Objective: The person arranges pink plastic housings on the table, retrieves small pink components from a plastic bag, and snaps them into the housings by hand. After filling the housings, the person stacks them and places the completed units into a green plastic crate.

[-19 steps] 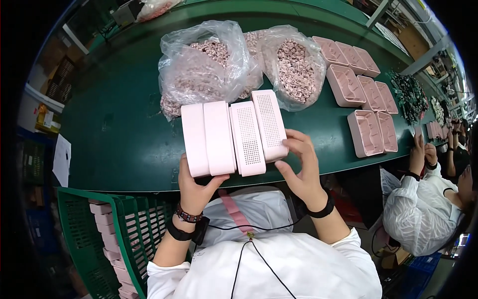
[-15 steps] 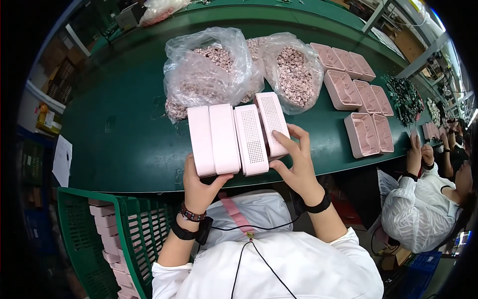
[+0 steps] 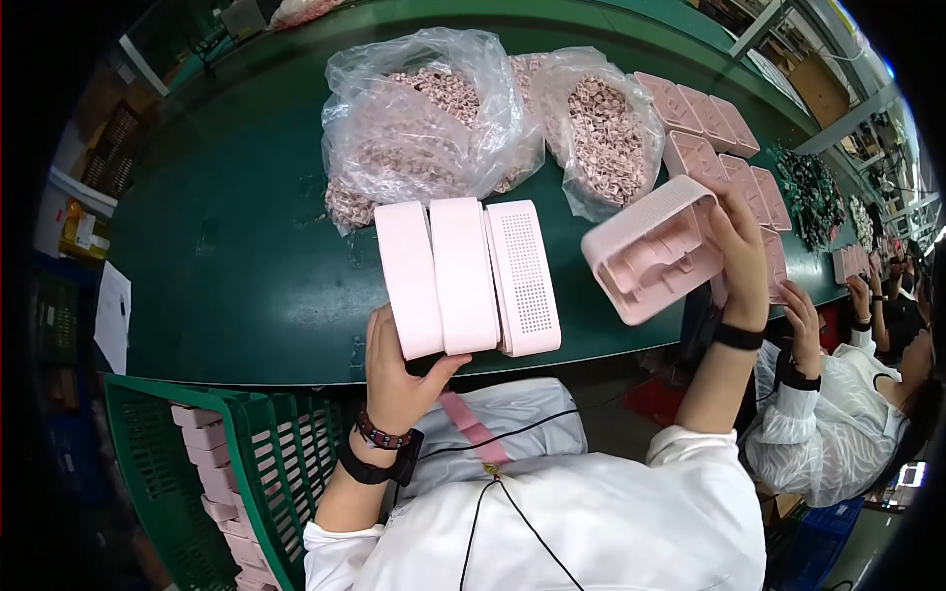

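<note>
Three pale pink plastic housings stand side by side near the front edge of the green table. The rightmost one has a perforated face. My left hand grips the near end of the two left housings, its thumb pressed at their lower edge. To the right, my right hand holds another pink plastic shell up off the table. That shell is tilted, with its hollow, ribbed inside in sight and its perforated side facing up and left. The fingers of my right hand wrap its right end and are partly hidden.
Clear plastic bags of small pink parts lie beyond the housings. Open pink shells stand in rows at the right. A green crate with pink pieces stands lower left. Dark parts lie far right, near a co-worker.
My right hand has taken the rightmost piece from the row and carried it right, turning its hollow side into view. My left hand has stayed at the remaining housings.
</note>
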A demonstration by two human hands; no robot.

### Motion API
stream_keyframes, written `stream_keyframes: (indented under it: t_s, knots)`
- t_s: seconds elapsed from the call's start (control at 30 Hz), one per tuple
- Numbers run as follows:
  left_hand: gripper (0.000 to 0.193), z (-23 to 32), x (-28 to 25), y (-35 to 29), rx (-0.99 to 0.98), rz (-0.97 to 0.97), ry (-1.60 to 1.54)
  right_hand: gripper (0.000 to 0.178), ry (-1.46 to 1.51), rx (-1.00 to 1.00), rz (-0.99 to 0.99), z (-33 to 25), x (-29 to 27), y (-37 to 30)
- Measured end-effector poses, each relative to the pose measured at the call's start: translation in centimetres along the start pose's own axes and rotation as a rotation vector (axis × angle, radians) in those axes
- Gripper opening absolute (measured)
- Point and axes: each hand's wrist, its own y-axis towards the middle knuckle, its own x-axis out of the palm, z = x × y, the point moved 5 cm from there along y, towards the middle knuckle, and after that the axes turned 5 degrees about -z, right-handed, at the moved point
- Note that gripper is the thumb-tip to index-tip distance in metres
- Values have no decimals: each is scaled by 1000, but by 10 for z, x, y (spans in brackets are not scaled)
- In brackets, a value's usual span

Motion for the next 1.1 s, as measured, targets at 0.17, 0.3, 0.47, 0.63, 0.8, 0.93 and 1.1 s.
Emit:
stream_keyframes:
  t_s: [0.17, 0.3, 0.47, 0.63, 0.8, 0.93, 1.1]
  knots:
    - [51, 7, -6, 0, 126, -95, 51, 26, -691, 128, -907, 36, 58, 42]
    - [45, 7, -11, -1, 124, -141, 38, 33, -945, -220, -971, 47, 94, 44]
    - [34, 13, -32, -10, 149, -214, 103, 39, -1179, -445, -606, -10, 101, 2]
    - [34, -10, -78, -23, 62, -179, 508, 49, -890, -373, -754, -47, 124, -63]
    - [45, -39, -98, -19, -52, -337, 861, 60, -946, -437, -569, -24, 153, -95]
    - [56, -5, -91, 4, -44, -144, 870, 66, -887, -441, -404, -2, 159, -101]
    - [65, 48, -34, 23, 327, -327, 341, 66, -807, -503, -402, -11, 177, -94]
